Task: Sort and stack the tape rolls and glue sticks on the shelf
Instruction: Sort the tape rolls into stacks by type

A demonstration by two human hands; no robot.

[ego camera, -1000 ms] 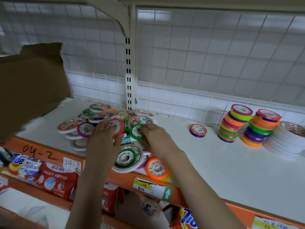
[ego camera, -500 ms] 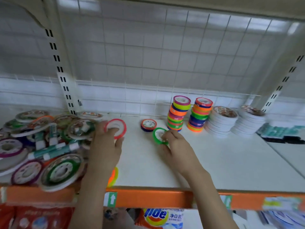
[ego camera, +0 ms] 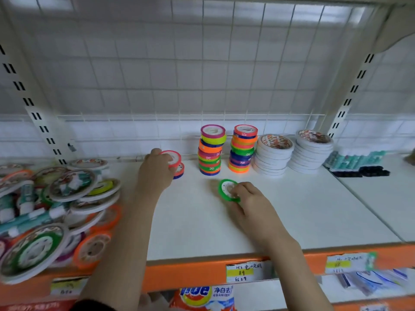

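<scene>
The left hand [ego camera: 155, 173] pinches a red-rimmed tape roll [ego camera: 171, 158] by its edge, right over a small started stack [ego camera: 179, 170] on the white shelf [ego camera: 292, 212]. The right hand [ego camera: 249, 198] grips a green-rimmed tape roll [ego camera: 228, 190], tilted, at about five o'clock from the red one and apart from it.

At three o'clock from the started stack stand two colourful stacks [ego camera: 211, 150] and, further along, white roll stacks [ego camera: 272, 154]. The unsorted heap [ego camera: 56, 198], with glue sticks [ego camera: 25, 195] mixed in, lies at nine o'clock.

These rolls look light, stiff and smooth-sided (probably a bit slippery at the rim), so a pinch across the outer edge with thumb and fingertips should serve best. Set down flat and centred, each should sit steady; off-centre, the narrow columns could well topple.
</scene>
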